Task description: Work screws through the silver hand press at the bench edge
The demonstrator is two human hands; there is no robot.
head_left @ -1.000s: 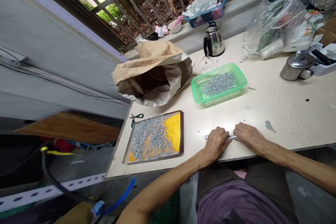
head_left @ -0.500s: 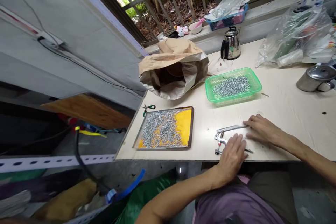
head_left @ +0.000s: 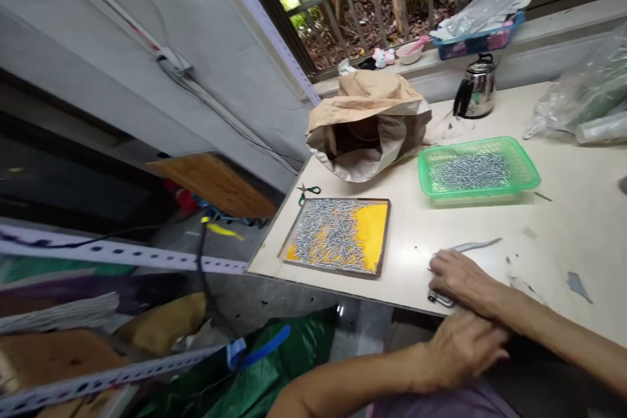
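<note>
Metal spring-loaded hand pliers (head_left: 475,245) lie near the table's front edge. My right hand (head_left: 463,277) is closed over their head and middle, covering most of the tool; one long handle sticks out beyond it. Below the right wrist, at the table edge, my left hand (head_left: 465,347) has its fingers stretched to the right, partly overlapped by the right forearm, with nothing visible in it. Left of the hands is a shallow tray (head_left: 385,235) with a yellow bottom, covered in small silvery metal pins (head_left: 330,235). Farther back, a green plastic basket (head_left: 526,176) holds more such pins.
Green-handled scissors (head_left: 309,191) lie behind the tray. An open brown paper bag (head_left: 367,124) stands at the back, with a metal kettle (head_left: 477,88) to its right. A grey flake (head_left: 579,287) and dark specks lie on the right. A plastic bag (head_left: 588,91) sits at the back right.
The view has swung left. My right hand has moved from the handle's end onto the pliers' head. My left hand has come off the pliers, down and right, under the right wrist.
</note>
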